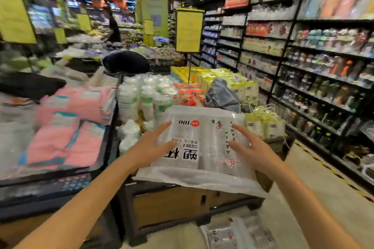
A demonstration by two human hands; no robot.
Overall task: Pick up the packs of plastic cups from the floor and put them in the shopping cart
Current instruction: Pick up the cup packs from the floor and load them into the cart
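**Cup pack (202, 143) at frame centre, lying over the near edge of the display (182, 204).**
The cup pack is pressed flat by the left hand (153, 144) and the right hand (252, 147), fingers straight, nothing clenched. It is judged light, slippery and crushable; it is best taken by both side edges.

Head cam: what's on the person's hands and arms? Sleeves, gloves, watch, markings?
Nothing is worn. The left hand and right hand are bare, with no gloves or rings visible. The left forearm and right forearm are uncovered down to the frame edge: no sleeves, watch, bands or markings in view.
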